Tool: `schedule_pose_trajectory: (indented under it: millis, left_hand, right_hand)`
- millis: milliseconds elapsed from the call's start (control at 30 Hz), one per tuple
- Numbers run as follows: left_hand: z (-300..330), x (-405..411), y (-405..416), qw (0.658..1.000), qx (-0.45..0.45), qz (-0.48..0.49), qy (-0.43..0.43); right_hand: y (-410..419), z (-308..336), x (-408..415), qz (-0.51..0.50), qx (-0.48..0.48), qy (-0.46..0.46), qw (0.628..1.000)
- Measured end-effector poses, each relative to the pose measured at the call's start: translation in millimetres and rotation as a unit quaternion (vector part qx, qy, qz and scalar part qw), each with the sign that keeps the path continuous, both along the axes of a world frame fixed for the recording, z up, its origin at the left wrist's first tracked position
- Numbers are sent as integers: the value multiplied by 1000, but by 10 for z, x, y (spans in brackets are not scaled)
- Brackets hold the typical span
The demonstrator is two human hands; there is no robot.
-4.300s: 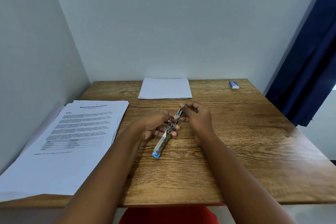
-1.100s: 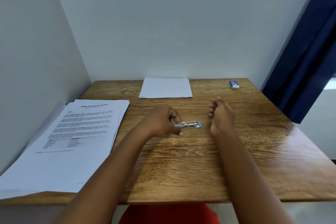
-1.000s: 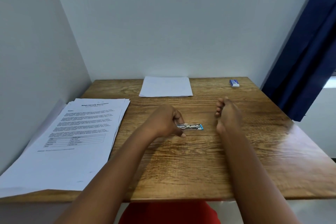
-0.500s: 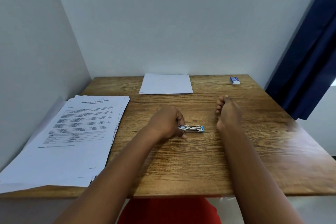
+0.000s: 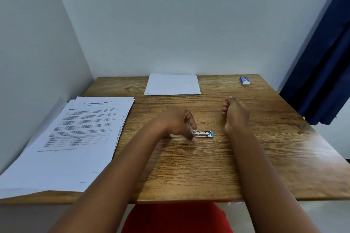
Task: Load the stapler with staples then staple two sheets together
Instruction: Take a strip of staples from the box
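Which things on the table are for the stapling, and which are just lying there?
For the job: stapler, held by the left hand; small staple box; printed sheets.
Just lying there: blank paper; blue curtain. Right hand rests empty.

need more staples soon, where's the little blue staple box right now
In the head view the staple box sits at the table's far right corner, near the blue curtain, right of the blank sheets and well beyond the right hand.
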State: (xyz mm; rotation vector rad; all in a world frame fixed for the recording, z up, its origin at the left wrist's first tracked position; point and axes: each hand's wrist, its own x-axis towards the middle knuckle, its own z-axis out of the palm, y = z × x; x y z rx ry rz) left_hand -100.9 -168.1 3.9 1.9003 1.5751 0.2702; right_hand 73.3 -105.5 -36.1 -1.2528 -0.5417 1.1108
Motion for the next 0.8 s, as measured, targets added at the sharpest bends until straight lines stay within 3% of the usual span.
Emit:
schedule_pose_trajectory:
  millis: [200,433,633,800]
  left_hand:
    - [96,93,277,982,-36,77,-166]
    - [110,440,808,930,-71,145,-331]
    - [49,958,1199,910,-59,178,-370]
    - [-144,1350,1430,910,-19,199,-364]
  right_hand:
    - [51,-25,-25,27,3,-37,999]
    - [224,113,51,130,-55,-55,988]
    - [579,347,385,119,-48,-135,983]
    - [939,358,706,88,-70,-327,938]
